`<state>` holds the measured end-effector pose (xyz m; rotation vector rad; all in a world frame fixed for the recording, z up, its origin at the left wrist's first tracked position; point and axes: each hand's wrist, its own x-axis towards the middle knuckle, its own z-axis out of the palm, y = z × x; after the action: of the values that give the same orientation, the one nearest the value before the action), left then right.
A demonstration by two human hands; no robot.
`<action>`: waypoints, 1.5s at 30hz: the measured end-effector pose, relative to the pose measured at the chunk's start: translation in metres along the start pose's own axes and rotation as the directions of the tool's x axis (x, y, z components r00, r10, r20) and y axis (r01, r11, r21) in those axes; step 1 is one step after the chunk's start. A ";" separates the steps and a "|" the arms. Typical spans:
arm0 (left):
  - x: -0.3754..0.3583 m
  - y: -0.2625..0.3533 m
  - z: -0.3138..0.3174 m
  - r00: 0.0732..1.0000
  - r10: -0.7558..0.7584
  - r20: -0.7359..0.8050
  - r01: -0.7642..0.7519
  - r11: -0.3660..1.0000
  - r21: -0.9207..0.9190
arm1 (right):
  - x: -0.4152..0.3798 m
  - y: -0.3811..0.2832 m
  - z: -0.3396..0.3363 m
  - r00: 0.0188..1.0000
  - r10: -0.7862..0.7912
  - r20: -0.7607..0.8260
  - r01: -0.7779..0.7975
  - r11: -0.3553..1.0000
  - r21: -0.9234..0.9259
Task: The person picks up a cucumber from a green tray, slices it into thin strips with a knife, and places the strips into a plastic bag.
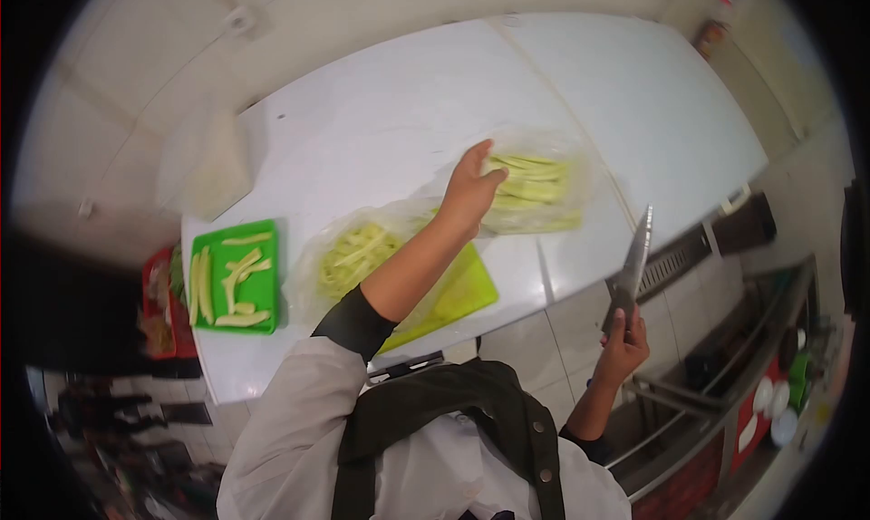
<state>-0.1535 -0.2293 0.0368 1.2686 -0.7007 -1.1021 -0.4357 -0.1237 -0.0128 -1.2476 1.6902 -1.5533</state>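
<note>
My right hand is closed around the handle end of a large kitchen knife. The blade points up and away, beside the table's near edge. My left hand reaches across to the left edge of a clear plastic bag, its thumb and fingers curled on the plastic. Long pale green peeled vegetable strips lie inside that bag. Under my left forearm are a yellow-green cutting board and a second clear bag holding pale green cut pieces, both partly hidden by the arm.
On the white table, a green tray with several peeled strips stands at the left. A translucent container is behind it. Below the table's left edge sits a red crate. Metal racks stand at the lower right.
</note>
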 end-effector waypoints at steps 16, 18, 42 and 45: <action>-0.216 0.009 -0.457 0.587 0.443 -0.678 0.300 0.659 0.690 | -0.098 -0.075 0.122 0.871 -0.089 0.483 0.114 0.993 -0.022; -0.240 0.010 -0.514 0.550 0.467 -0.692 0.501 0.478 0.721 | -0.116 -0.084 0.129 0.852 -0.129 0.508 0.139 0.990 0.018; -0.169 -0.011 -0.581 0.752 0.143 -0.643 0.526 0.457 0.717 | -0.191 -0.107 0.127 0.905 -0.140 0.402 0.150 0.989 0.006; -0.168 -0.002 -0.591 0.804 0.117 -0.584 0.379 0.656 0.653 | -0.182 -0.110 0.125 0.898 -0.162 0.410 0.173 0.985 0.010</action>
<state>0.3169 0.1532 -0.0631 2.2984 -0.5862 -0.4278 -0.2184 -0.0151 0.0299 -1.6379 1.3642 -1.2467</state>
